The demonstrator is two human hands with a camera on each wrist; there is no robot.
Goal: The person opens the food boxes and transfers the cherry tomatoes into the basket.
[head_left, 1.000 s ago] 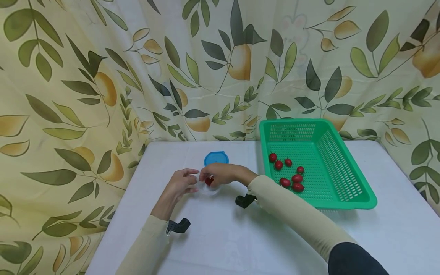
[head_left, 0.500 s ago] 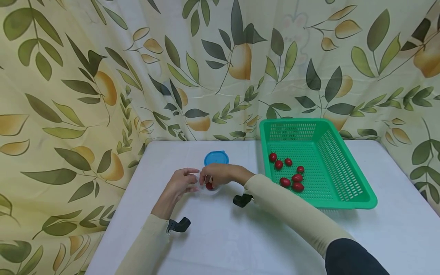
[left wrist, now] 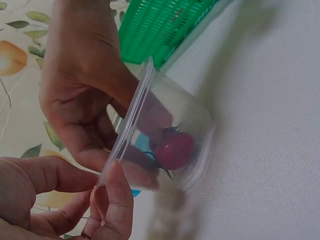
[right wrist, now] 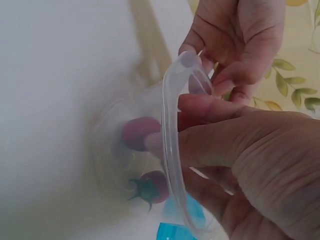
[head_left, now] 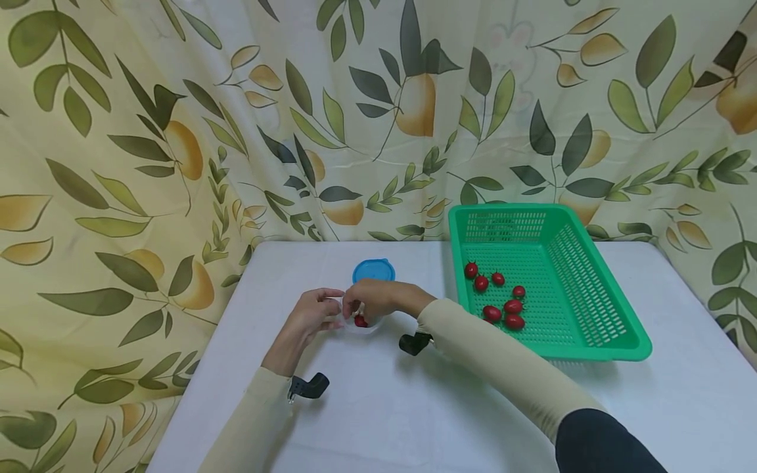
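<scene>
A clear plastic container [left wrist: 192, 117] stands on the table. My left hand [head_left: 310, 312] pinches its rim between thumb and fingers. From above, my right hand [head_left: 378, 297] reaches into it, fingertips apart and close to the cherry tomatoes inside. One cherry tomato [left wrist: 176, 150] with green sepals shows through the wall in the left wrist view. In the right wrist view, a red tomato [right wrist: 139, 132] lies against a fingertip and a second tomato [right wrist: 155, 187] with a green top sits beside it. The fingers hide part of the container's inside.
A blue lid [head_left: 374, 269] lies just behind the container. To the right, a green plastic basket [head_left: 591, 289] holds several cherry tomatoes [head_left: 513, 307]. White cloth covers the table [head_left: 378, 407], and a patterned curtain [head_left: 378, 157] hangs behind it.
The tomato under my right hand has sunk lower in the container, and those fingers have spread a little. The right wrist has shifted slightly left. My left hand keeps its place.
</scene>
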